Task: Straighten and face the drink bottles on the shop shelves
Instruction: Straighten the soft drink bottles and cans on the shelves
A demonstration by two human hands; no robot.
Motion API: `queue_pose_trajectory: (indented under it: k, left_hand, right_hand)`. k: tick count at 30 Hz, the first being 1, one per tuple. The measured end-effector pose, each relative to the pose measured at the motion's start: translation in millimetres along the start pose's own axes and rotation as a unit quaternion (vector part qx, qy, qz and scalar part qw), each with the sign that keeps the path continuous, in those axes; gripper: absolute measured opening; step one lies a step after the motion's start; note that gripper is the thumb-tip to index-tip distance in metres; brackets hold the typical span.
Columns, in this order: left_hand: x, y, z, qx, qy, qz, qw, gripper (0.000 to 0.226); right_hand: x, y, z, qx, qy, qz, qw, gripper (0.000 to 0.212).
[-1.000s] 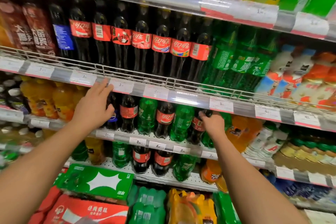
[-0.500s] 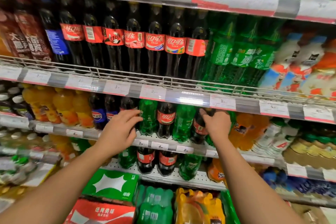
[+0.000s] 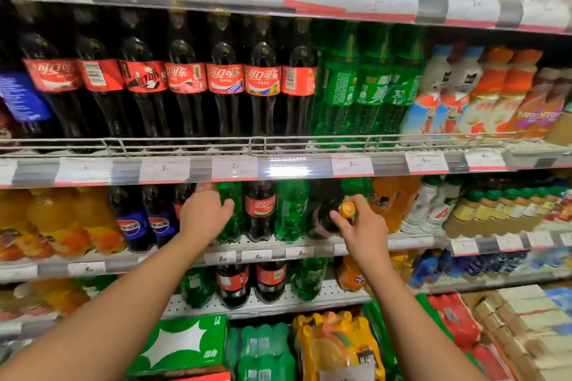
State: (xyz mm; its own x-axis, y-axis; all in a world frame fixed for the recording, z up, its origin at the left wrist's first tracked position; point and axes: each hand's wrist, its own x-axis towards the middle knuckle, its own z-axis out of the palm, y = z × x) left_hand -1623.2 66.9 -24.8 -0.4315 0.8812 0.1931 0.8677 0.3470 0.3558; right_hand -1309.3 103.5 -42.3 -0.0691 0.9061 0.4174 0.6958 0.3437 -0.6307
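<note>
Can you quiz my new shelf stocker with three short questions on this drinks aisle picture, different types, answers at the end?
1. True or false: the right hand grips a dark cola bottle that is tipped forward out of its row.
2. Which drinks stand directly left of the left hand? A) blue-label cola bottles B) milk cartons C) canned beer
3. Fill in: the tall cola bottles on the shelf above carry ___ labels.

Key: 1 true; 2 A; 3 red.
</note>
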Motion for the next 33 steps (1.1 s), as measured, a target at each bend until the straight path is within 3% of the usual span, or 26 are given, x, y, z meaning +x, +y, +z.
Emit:
queue_pose_trajectory:
  k: [4,7,11,14,16,19,25,29,33]
  left_hand:
    - [23,7,2,-0.148,-0.030,-0.083,0.985,0.035]
    - [39,9,8,-0.141,-0.054,-0.099,0.983,0.048]
    - [52,8,11,-0.123,-0.062,-0.128,0.982,0.033]
    - [56,0,15,-0.108,-0.045,-0.150,0.982,0.041]
    - [50,-3,11,-0.105,-0.019,-0.135,0.985,0.044]
    - [29,-7,2,-0.147,0.012,-0.086,0.985,0.023]
    - [-16,-16,-6,-0.182,0.060,0.023,0.981,0.044]
    - [-41,-34,-2,-0.230,0.075,0.039,0.970,0.022]
    - [-60,-47,-6,-0.314,0.103,0.014,0.944,0.026]
  right_hand:
    - [-20,3,-10,0.035,0.026,-0.008,0.999,0.029]
    - [-32,0,-15,0.050,0.029,-0.019,0.998,0.025]
    - [-45,-4,-15,0.051,0.011,-0.030,0.998,0.019]
    - [-53,-2,-9,0.037,0.001,-0.030,0.999,0.019]
    - [-58,0,-4,0.021,-0.005,-0.036,0.999,0.020]
    - [-61,1,1,0.015,-0.016,-0.044,0.999,0.021]
    - [-59,-14,11,0.045,-0.035,-0.065,0.996,0.018]
    - [-56,-31,18,0.062,-0.044,-0.085,0.993,0.017]
    - [-52,-50,26,0.089,-0.048,-0.109,0.989,0.017]
